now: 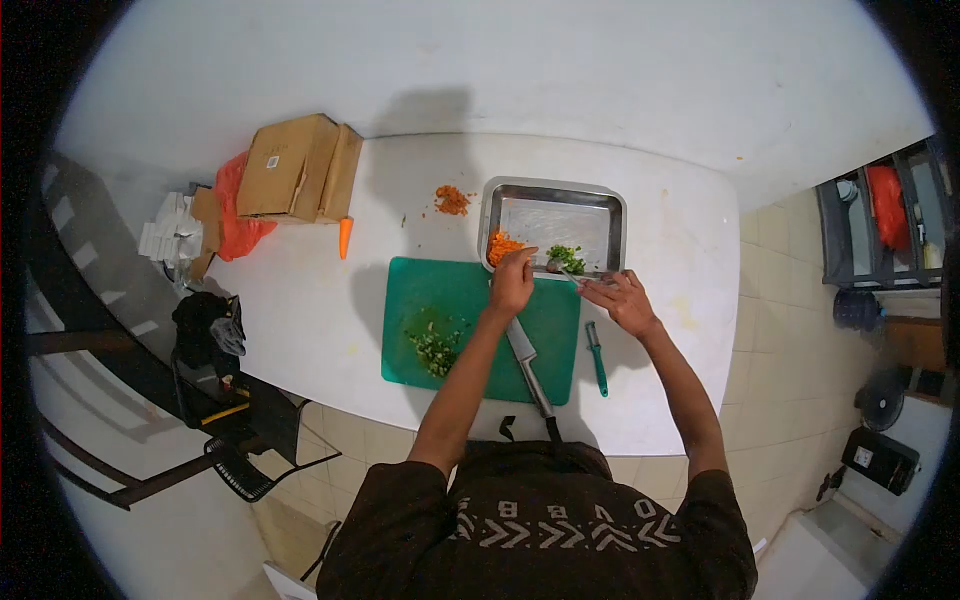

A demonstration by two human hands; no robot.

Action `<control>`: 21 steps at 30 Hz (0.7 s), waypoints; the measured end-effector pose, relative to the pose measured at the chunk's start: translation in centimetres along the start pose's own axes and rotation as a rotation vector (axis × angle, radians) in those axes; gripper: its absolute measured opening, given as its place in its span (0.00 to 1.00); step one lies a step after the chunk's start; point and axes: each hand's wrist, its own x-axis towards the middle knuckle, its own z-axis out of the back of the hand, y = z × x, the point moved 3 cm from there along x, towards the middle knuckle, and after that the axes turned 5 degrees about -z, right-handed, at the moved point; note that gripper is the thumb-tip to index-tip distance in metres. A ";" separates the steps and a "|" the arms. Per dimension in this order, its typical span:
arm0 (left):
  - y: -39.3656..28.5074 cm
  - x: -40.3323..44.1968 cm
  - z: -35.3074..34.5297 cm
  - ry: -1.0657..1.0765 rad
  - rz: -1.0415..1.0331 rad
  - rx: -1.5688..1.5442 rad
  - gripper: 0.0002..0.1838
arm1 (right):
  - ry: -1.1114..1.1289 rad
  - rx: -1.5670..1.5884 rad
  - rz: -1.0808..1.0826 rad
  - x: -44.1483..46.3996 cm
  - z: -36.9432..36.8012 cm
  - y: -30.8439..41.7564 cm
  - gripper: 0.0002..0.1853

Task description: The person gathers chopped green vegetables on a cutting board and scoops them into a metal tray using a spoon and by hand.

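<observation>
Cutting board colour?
Green: the cutting board shows best in the head view, the only one here.

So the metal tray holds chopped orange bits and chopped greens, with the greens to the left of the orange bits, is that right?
Not quite. The head view shows the chopped greens to the right of the chopped orange bits, not the left. The metal tray does hold both.

Right of the metal tray (621, 225), the worktop (684, 235) offers passage; the knife (526, 358) crosses the near edge of the cutting board (455, 292), and cardboard boxes (290, 175) block the far left.
</observation>
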 end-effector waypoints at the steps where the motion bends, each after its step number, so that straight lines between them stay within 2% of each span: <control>1: -0.2 0.1 0.0 0.044 0.031 0.036 0.22 | 0.008 0.004 -0.007 0.0 0.6 -0.4 0.24; 3: -0.7 0.4 -0.2 0.039 0.011 0.056 0.20 | 0.015 0.002 -0.010 0.2 1.1 -0.6 0.23; 5: -1.1 0.8 -0.7 0.036 -0.009 0.074 0.19 | -0.172 0.215 -0.239 0.4 1.5 -0.7 0.22; 6: -1.6 1.0 -0.9 0.049 0.006 0.076 0.19 | -0.171 0.210 -0.238 0.5 1.2 -0.2 0.22; 8: -2.5 1.5 -1.3 0.062 0.017 0.074 0.20 | -0.316 0.304 -0.532 0.0 0.1 -0.1 0.20; 9: -2.7 1.7 -1.5 0.080 0.081 0.104 0.20 | -0.337 0.344 -0.623 -0.4 -0.8 0.2 0.19; 10: -2.6 1.7 -1.7 0.099 0.145 0.135 0.20 | -0.338 0.343 -0.623 -0.6 -1.6 0.9 0.19; 12: -2.4 2.0 -1.9 0.094 0.166 0.133 0.19 | -0.324 0.302 -0.778 -1.1 -2.8 1.9 0.18; 17: -0.7 1.6 -0.4 0.024 0.128 0.184 0.16 | -0.376 0.379 -0.794 -1.1 -3.5 4.2 0.16; 19: -0.3 1.6 0.8 -0.001 0.010 0.373 0.15 | -0.372 0.372 -0.764 -0.9 -3.6 4.1 0.17; 21: 0.5 1.8 1.1 0.064 0.076 0.417 0.15 | -0.367 0.364 -0.729 -0.2 -3.0 4.1 0.18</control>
